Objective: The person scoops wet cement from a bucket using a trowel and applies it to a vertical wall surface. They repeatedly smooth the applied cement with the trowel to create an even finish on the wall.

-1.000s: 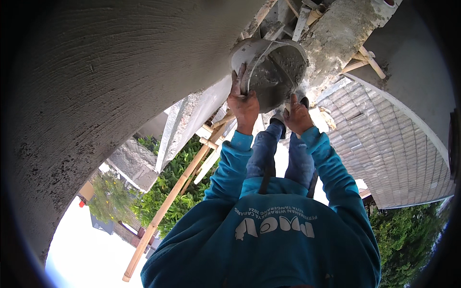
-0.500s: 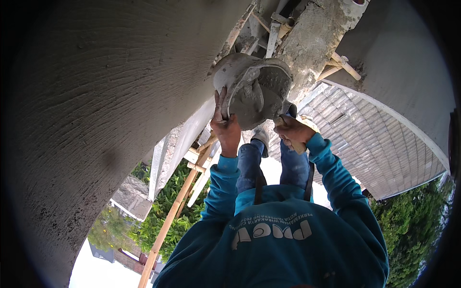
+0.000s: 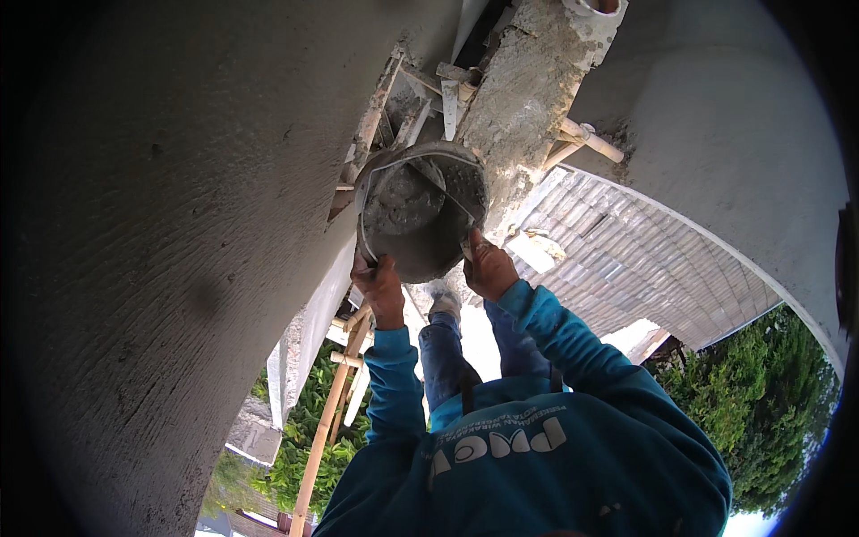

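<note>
My left hand and right hand grip either side of this gunky grey bucket out past my shoe, probably stiff but heavyish and slick, so I'd grab opposite rim edges.

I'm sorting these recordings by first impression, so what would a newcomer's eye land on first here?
Probably the mortar-smeared bucket, just above centre, its mouth toward the camera, with the left hand and right hand at its lower rim. Next, the rough grey wall filling the left side, and the tiled roof at right. The teal sweatshirt spreads across the lower centre.
</note>
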Demonstrator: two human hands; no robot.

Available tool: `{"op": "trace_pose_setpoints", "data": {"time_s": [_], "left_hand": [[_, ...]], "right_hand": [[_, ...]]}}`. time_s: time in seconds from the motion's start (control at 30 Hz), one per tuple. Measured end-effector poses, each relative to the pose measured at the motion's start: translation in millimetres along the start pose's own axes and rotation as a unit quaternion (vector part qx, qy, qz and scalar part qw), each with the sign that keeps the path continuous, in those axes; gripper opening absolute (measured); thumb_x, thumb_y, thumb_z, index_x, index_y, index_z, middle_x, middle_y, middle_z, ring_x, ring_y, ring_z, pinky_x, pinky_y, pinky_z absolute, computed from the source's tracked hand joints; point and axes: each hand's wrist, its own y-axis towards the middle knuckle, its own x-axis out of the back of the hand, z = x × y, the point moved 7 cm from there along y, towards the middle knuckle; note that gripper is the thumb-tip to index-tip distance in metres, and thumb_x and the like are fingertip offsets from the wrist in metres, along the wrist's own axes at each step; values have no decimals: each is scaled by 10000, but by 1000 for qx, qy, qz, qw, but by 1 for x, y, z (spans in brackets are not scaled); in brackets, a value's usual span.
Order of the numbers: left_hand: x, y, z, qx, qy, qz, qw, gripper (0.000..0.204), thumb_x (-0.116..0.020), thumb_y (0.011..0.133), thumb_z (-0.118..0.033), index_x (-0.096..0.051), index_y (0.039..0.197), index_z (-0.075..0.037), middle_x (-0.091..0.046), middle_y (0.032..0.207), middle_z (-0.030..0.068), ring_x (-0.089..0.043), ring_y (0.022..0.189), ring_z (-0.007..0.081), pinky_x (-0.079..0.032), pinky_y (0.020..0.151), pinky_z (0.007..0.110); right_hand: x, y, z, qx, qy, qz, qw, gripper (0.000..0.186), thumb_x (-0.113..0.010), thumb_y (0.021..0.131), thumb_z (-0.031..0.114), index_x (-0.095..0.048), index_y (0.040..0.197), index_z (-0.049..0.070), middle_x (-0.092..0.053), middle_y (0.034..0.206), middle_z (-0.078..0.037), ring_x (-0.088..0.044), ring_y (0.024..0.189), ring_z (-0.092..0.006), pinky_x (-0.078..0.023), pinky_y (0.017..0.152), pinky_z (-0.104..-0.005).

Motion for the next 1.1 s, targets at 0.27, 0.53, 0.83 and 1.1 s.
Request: {"op": "trace_pose_setpoints", "data": {"time_s": [0.27, 0.53, 0.83, 1.1], "left_hand": [[-47, 26, -1, 22, -3, -35, 999, 445, -539, 730, 0, -604, 1167, 50, -664, 1033, 85, -600, 876, 173, -480, 787, 296], [-92, 52, -1, -7, 33, -10, 999, 428, -545, 726, -18, -614, 1144, 46, -663, 1017, 87, -603, 831, 174, -490, 775, 302], [-112, 107, 50, 87, 46, -70, 993, 427, -582, 696, -7, -592, 1119, 53, -642, 1053, 102, -590, 878, 208, -483, 796, 335], [-143, 196, 186, 149, 20, -96, 984, 509, -590, 687, 15, -579, 1196, 50, -628, 1157, 123, -600, 944, 241, -479, 840, 351]], "right_hand": [[35, 8, 8, -49, 140, 245, 958, 472, -565, 836, 172, -399, 1243, -1, -635, 788, -273, -637, 742, -454, -513, 671, -525], [34, 66, -27, -127, 79, 160, 976, 607, -546, 842, 168, -341, 1357, -81, -658, 861, -289, -654, 833, -454, -524, 751, -528], [110, 69, -94, -112, 277, 144, 943, 404, -597, 859, 210, -467, 1220, 85, -627, 731, -223, -640, 704, -441, -486, 644, -512], [75, 134, -419, -319, -61, 27, 945, 262, -477, 941, 286, -504, 1092, 74, -662, 899, -258, -634, 883, -463, -487, 759, -550]]}}
